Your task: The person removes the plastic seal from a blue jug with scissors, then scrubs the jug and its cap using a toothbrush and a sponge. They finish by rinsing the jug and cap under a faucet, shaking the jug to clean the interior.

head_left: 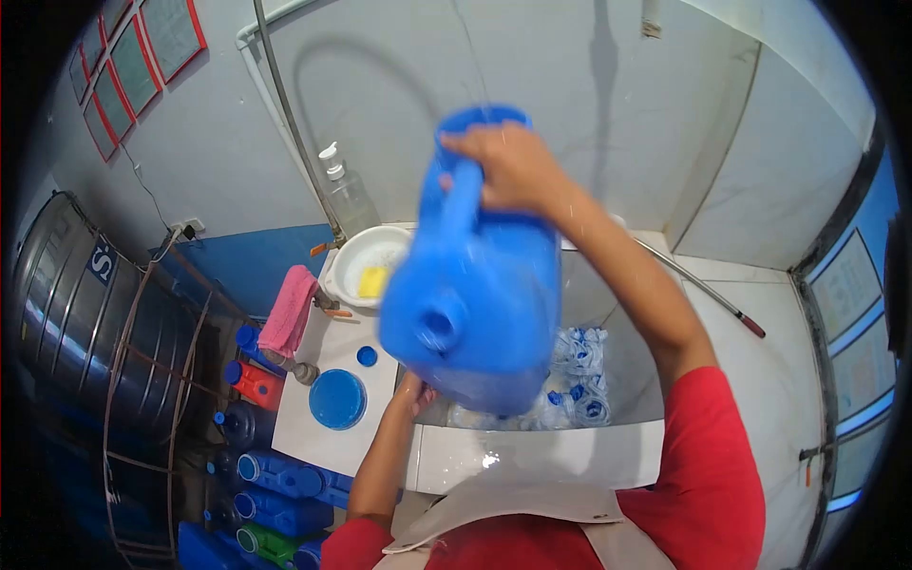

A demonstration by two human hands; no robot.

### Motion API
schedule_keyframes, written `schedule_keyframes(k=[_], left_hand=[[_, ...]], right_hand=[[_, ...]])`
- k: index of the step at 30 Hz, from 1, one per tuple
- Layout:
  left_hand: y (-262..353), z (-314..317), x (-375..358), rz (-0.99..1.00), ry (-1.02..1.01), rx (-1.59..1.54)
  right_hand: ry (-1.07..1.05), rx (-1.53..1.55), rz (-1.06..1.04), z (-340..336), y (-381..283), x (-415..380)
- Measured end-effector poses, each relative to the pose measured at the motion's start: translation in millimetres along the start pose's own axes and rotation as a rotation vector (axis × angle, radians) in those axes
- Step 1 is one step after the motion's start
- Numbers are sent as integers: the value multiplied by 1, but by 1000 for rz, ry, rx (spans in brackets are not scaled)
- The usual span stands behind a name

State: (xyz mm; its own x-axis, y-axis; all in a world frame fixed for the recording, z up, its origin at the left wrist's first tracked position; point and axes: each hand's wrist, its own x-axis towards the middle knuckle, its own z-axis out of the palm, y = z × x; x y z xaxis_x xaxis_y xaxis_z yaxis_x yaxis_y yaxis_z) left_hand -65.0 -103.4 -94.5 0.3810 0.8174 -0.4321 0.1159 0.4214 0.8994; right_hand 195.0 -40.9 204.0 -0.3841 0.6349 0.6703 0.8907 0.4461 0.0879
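A large blue plastic water jug [480, 285] is tilted over the basin, its small round spout opening facing me. My right hand [513, 166] is closed around the handle near the jug's far end. Low on the left side, my left hand [418, 394] is at the jug's lower edge, its fingers mostly hidden behind the jug. Below lies the tiled basin [541, 446], holding several clear crinkled containers with blue parts [584, 380]. Left of the jug, a small blue cap [367, 356] and a round blue lid [337, 399] rest on the white counter [351, 451].
A white bowl [340, 275] with a yellow sponge [373, 282] stands by a pump bottle [351, 204]. Over the tap hangs a pink cloth [288, 312]. Several jugs [285, 513] crowd the lower left, near a metal tank [85, 304]. A pole [703, 287] lies at right.
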Motion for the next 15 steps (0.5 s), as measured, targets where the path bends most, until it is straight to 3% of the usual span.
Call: schedule_keyframes(k=[2,5,7,9,11,13,15], left_hand=[[-3,2,-11,13,-81,-237],[-8,-4,-33,33,-188,-590],[6,-13,-90,-35,-54,-572],[10,-59,-123,-10,200,-597],[77,-76,-167,210,-1,-542],[83,-89,-169,390,219,-579],[75,-69,-171,319,248,-593]], right_hand=[[84,-18,-2,-19,13,28],[-52,-21,160,-31,11,41],[-284,-66,287,-27,8,41],[-307,-34,367,-32,-3,38],[-160,93,542,-31,-9,34],[-85,127,542,-28,-8,33],[-10,170,529,-23,-8,40]])
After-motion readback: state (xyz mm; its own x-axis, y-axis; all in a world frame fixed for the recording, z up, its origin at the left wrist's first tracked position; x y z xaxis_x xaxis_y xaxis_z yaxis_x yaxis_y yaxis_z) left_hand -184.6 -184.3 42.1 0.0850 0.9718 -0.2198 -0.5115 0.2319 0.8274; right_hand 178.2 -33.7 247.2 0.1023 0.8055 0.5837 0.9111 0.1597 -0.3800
